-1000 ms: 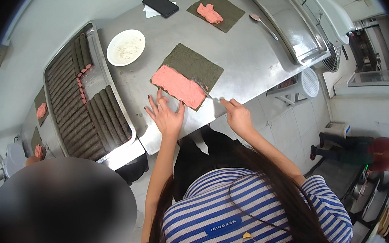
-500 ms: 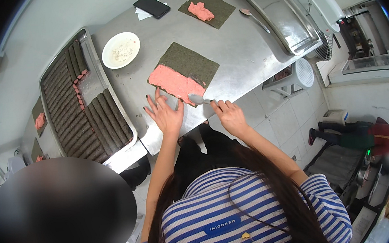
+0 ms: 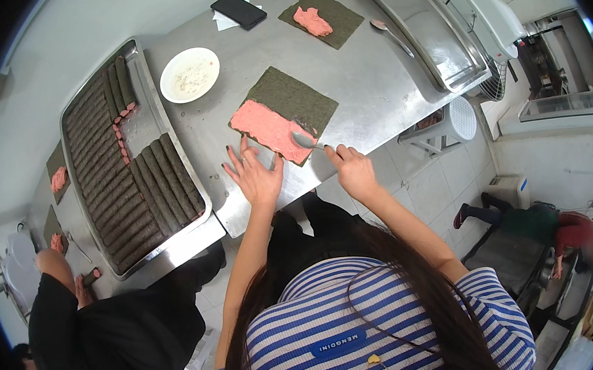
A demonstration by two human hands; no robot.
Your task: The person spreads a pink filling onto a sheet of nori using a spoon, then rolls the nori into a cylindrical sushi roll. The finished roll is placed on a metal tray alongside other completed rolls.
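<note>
A dark green seaweed sheet (image 3: 303,98) lies near the table's front edge, its lower half covered with pink paste (image 3: 259,123). My right hand (image 3: 354,171) grips a metal spoon (image 3: 301,139) whose bowl rests on the right end of the paste. My left hand (image 3: 256,179) has its fingers spread, with fingertips at the sheet's lower-left edge. To the left, a large tray (image 3: 201,220) holds several rows of dark rolls with pink ends. Behind the sheet, a white bowl (image 3: 188,62) contains a pale, speckled substance.
On the steel table (image 3: 379,86) are another pasted sheet (image 3: 345,29), a loose spoon (image 3: 397,41), a black phone (image 3: 239,10) and a tray (image 3: 467,69). A perforated stool (image 3: 461,118) stands below. A co-worker in black (image 3: 112,335) works at left; another person (image 3: 540,227) is at right.
My right hand has moved the spoon's bowl from the sheet's right edge onto the paste, then slightly upward across it. My left hand stays in place. The left co-worker's body now shows.
</note>
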